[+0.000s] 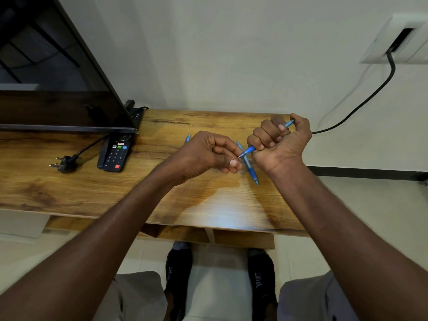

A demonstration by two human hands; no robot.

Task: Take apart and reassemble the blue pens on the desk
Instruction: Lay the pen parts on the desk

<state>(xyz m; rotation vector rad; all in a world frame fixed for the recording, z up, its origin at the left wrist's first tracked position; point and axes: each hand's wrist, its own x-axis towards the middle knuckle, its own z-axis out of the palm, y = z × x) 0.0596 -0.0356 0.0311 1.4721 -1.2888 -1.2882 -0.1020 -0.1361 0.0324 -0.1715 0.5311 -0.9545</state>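
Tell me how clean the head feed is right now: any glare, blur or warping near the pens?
Head view: a bright glare patch sits on the desk near its front edge; wide-angle warping bends the desk edges and stretches the forearms; the held pen in the right hand and the pen lying on the desk read sharp; the left hand hides what it pinches.

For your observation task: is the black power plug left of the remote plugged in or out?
Out. The plug lies loose on the desk, its pins bare.

The word "SPORT" runs in pale capitals along the black shoe [261, 280] at five o'clock; similar lettering on the other shoe [177, 272] is too dark to read. White digits on the remote control [116, 152] at ten o'clock are blurred.
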